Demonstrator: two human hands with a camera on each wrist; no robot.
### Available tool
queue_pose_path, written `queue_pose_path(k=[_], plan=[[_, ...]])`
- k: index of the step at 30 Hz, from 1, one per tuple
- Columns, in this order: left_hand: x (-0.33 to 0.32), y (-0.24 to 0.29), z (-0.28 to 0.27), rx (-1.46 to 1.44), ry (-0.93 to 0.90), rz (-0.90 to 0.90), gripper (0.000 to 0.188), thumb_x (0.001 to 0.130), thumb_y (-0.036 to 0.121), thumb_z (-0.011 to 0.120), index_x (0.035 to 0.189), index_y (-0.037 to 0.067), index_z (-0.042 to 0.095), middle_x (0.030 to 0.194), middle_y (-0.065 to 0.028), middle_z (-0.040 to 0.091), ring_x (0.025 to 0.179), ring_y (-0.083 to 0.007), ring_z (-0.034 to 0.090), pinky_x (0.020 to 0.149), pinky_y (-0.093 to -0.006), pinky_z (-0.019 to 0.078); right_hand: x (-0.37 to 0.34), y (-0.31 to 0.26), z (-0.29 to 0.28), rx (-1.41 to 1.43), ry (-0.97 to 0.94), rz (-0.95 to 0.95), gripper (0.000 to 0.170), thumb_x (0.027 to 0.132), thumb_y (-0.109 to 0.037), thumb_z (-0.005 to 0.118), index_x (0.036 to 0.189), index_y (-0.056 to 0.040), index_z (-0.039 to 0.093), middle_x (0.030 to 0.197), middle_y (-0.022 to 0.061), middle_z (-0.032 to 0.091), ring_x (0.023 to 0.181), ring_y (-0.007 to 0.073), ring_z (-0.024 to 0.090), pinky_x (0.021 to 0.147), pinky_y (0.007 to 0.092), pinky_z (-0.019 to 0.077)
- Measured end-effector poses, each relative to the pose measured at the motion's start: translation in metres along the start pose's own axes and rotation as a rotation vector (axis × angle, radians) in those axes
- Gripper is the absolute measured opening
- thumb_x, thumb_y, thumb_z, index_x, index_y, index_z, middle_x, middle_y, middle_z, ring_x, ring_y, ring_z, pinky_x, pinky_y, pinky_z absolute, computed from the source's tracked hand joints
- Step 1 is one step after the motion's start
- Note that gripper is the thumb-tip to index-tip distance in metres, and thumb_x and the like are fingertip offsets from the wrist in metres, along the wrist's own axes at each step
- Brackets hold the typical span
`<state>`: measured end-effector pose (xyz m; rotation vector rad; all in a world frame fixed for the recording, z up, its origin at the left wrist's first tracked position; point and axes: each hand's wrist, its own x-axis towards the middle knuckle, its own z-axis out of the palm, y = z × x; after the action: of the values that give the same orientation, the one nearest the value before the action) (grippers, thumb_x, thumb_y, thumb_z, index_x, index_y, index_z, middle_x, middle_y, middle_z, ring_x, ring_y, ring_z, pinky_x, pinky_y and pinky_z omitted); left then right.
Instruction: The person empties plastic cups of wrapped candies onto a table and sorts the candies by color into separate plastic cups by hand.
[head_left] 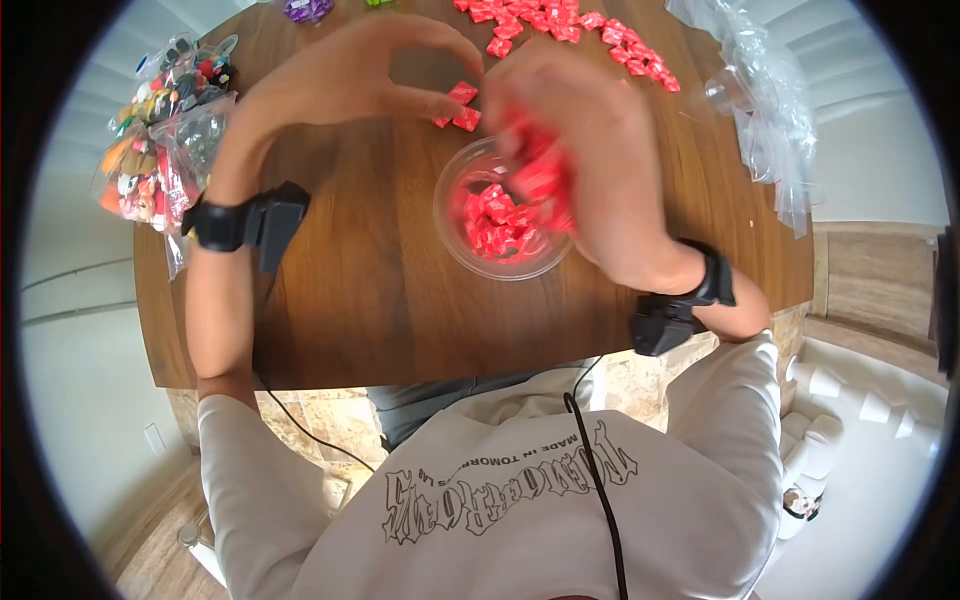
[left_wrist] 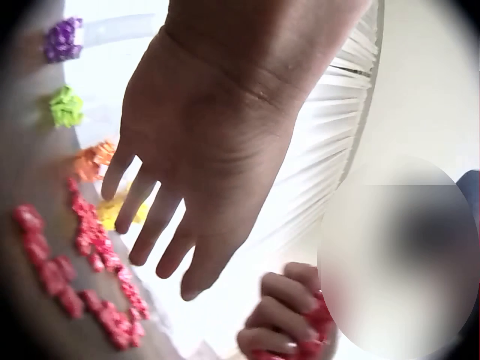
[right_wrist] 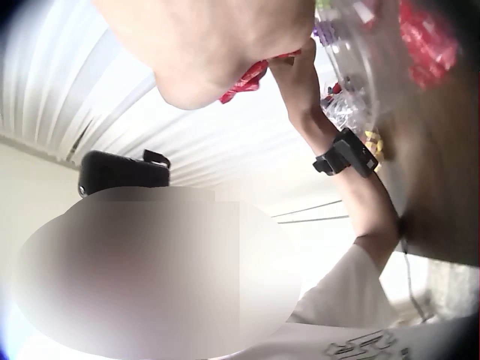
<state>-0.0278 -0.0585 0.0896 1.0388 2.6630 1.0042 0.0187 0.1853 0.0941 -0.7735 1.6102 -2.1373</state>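
Note:
My right hand [head_left: 610, 140] grips a bunch of red wrapped candies [head_left: 540, 172] over the right side of a clear plastic bowl [head_left: 443, 222]. More red candies [head_left: 495, 222] lie inside that bowl. In the left wrist view, the right hand [left_wrist: 281, 311] has its fingers curled round the red pieces. My left hand [head_left: 355, 75] hangs above the table beyond the bowl, holding nothing. Its fingers [left_wrist: 154, 229] are spread and extended in the left wrist view. A few loose red candies [head_left: 466, 119] lie on the table between the left hand and the bowl.
Further red candies [head_left: 540, 18] are scattered at the table's far side, with purple [head_left: 307, 9] and green [left_wrist: 67, 107] bunches to their left. Plastic bags of small figures [head_left: 150, 165] lie at the left edge. Clear plastic packaging [head_left: 765, 110] lies along the right edge.

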Motion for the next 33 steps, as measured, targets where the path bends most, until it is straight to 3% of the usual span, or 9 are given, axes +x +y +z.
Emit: queue_pose_path(k=[3,4,7,16,20,24,25,28,33], plan=[[0.0,-0.055,0.041,0.102,0.019,0.073,0.064,0.085,0.033,0.082,0.142,0.017,0.059,0.149,-0.0087,0.057,0.144,-0.0254,0.046,0.12,-0.0465,0.0334,-0.005,0.013,0.009,-0.287,-0.046,-0.042,0.011,0.094,-0.01,0.062,0.091,0.0004,0.066,0.071,0.0019,0.062,0.066,0.0109,0.06,0.06,0.0284,0.0467],[0.0,-0.054,0.045,0.191,-0.083,0.038,0.078,0.083,0.033,0.083,0.152,0.023,0.049,0.164,-0.0061,0.037,0.157,-0.0289,0.023,0.127,-0.0516,0.0213,-0.006,0.015,0.009,-0.355,-0.096,-0.045,0.009,0.091,-0.007,0.063,0.087,-0.0001,0.065,0.067,0.0024,0.062,0.064,0.0142,0.064,0.059,0.0307,0.0483],[0.0,-0.05,0.058,0.375,-0.016,0.007,0.078,0.082,0.034,0.082,0.152,0.025,0.048,0.165,-0.005,0.036,0.156,-0.0294,0.026,0.126,-0.0532,0.0187,-0.005,0.013,0.009,-0.435,-0.13,-0.21,0.006,0.092,-0.005,0.066,0.09,0.0012,0.066,0.075,0.0019,0.064,0.07,0.0047,0.058,0.059,0.0235,0.0434],[0.012,-0.053,0.073,0.329,0.201,0.045,0.071,0.083,0.032,0.079,0.148,0.022,0.053,0.154,-0.0056,0.047,0.146,-0.031,0.039,0.122,-0.0488,0.0278,-0.005,0.014,0.006,-0.567,-0.048,-0.262,0.03,0.09,-0.011,0.076,0.064,-0.0053,0.062,0.054,0.0003,0.054,0.053,0.0105,0.05,0.049,0.0296,0.0347],[0.012,-0.049,0.075,0.352,0.242,0.018,0.071,0.085,0.035,0.077,0.15,0.021,0.051,0.156,-0.0062,0.044,0.148,-0.0327,0.036,0.122,-0.0497,0.0274,0.0,0.015,-0.002,-0.682,-0.1,-0.411,0.025,0.089,-0.011,0.077,0.068,-0.0039,0.067,0.057,0.0019,0.056,0.058,0.0117,0.053,0.051,0.0301,0.038],[0.018,-0.066,0.081,0.503,0.306,-0.016,0.074,0.09,0.047,0.072,0.155,0.023,0.045,0.162,-0.0089,0.038,0.152,-0.0359,0.031,0.123,-0.0524,0.0256,0.024,0.02,-0.064,-0.727,0.177,-0.591,0.022,0.094,-0.023,0.068,0.087,-0.004,0.077,0.077,0.009,0.075,0.064,0.0269,0.068,0.062,0.0356,0.054],[0.023,-0.072,0.082,0.546,0.349,-0.079,0.076,0.091,0.051,0.07,0.156,0.023,0.043,0.164,-0.0098,0.036,0.153,-0.0369,0.029,0.123,-0.0532,0.025,0.024,0.015,-0.089,-0.729,0.347,-0.353,0.022,0.095,-0.025,0.067,0.096,-0.0061,0.079,0.087,0.0124,0.077,0.073,0.0285,0.07,0.071,0.0355,0.0555],[0.042,-0.083,0.078,0.629,0.325,-0.152,0.088,0.089,0.058,0.071,0.158,0.014,0.039,0.166,-0.0151,0.031,0.153,-0.0371,0.028,0.124,-0.0514,0.0261,0.036,0.054,-0.199,-1.37,0.6,-0.313,0.051,0.093,-0.05,0.066,0.121,-0.0077,0.074,0.115,0.0181,0.073,0.111,0.0345,0.065,0.096,0.0464,0.0497],[0.1,-0.106,0.078,0.479,0.363,-0.054,0.089,0.089,0.057,0.072,0.157,0.01,0.04,0.163,-0.0175,0.036,0.152,-0.0379,0.03,0.123,-0.0478,0.0279,0.053,0.074,-0.223,-1.166,0.531,-0.085,0.075,0.094,-0.065,0.056,0.136,-0.0033,0.063,0.12,0.0187,0.071,0.124,0.0378,0.06,0.106,0.0471,0.0447]])
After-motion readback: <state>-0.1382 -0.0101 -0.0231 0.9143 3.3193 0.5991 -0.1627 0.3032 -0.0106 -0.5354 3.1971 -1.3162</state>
